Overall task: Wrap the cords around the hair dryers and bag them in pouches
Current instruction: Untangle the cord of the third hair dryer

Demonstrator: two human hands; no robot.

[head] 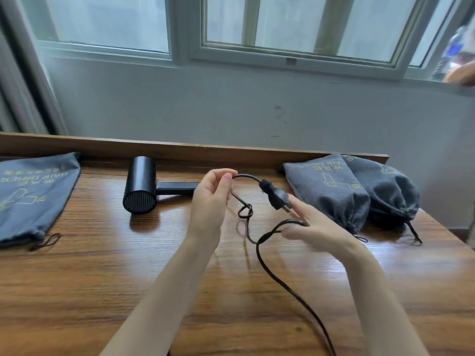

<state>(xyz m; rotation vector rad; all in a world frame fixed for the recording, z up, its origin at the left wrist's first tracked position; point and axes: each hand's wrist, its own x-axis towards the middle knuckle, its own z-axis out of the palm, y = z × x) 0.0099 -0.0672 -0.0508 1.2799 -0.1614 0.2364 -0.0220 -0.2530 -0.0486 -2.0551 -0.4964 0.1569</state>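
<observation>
Left hand [208,201] pinches cord [258,250] behind plug [276,195]; right hand [316,227] pinches lower loop. Hair dryer [141,188] lies left, handle pointing toward left hand.

Both forearms were bare down to the frame's bottom edge; the left hand [209,201] and right hand [312,224], mid-frame, were bare too, nails short

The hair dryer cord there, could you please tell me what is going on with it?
A person is working on the black cord, which has a knot in it. The left hand pinches it just behind the plug, and the right hand holds a loop further along. The hair dryer lies on the wooden table, cord not yet wrapped. One flat pouch lies at left; two filled pouches sit at right.
</observation>
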